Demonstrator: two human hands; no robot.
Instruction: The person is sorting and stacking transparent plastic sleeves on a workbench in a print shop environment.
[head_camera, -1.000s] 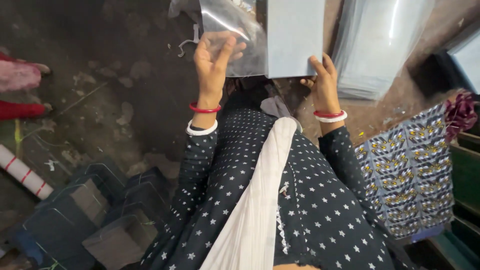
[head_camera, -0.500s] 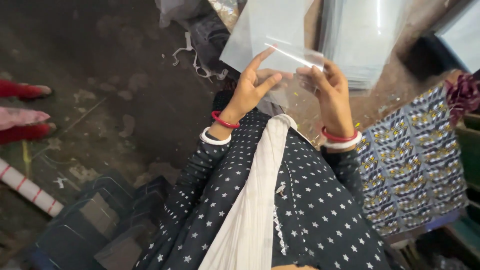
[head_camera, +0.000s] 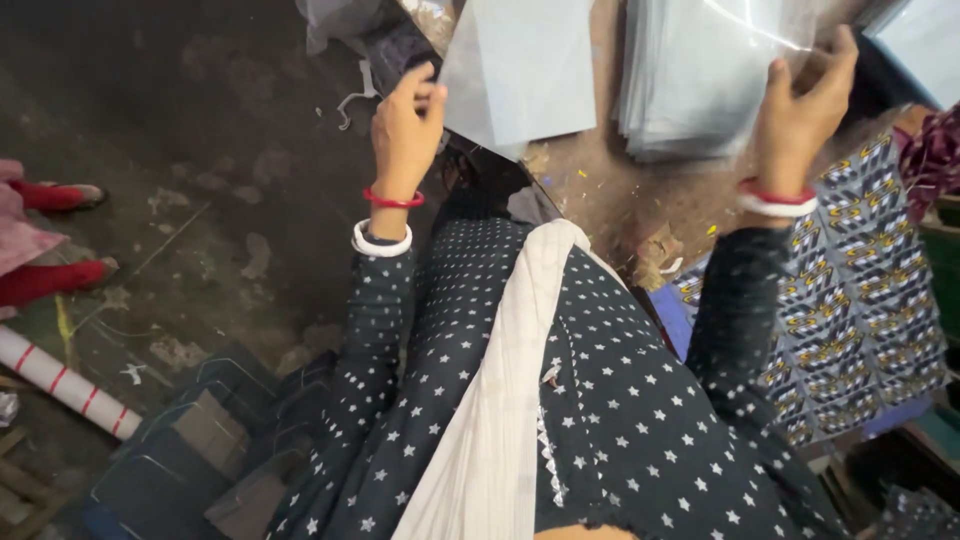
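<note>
My left hand (head_camera: 405, 130) pinches the left edge of a pale grey-blue flat sheet (head_camera: 520, 65), held up at the top centre. My right hand (head_camera: 800, 115) is raised far to the right, its fingers closed on a clear plastic bag (head_camera: 755, 35) that hangs over a stack of clear bags (head_camera: 680, 95). Both arms wear dark star-dotted sleeves with red and white bangles at the wrists. A white scarf (head_camera: 500, 400) runs down my front.
The stack of clear bags lies on a brown littered surface (head_camera: 600, 190). A patterned blue cloth (head_camera: 860, 270) hangs at right. Dark crates (head_camera: 190, 450) and a red-striped white pipe (head_camera: 60, 385) sit lower left. Another person's red-clad feet (head_camera: 60, 235) stand at the left edge.
My hands, together on the clear bag half a second ago, have spread apart: the left now holds the grey sheet, the right has swung right with the clear bag.
</note>
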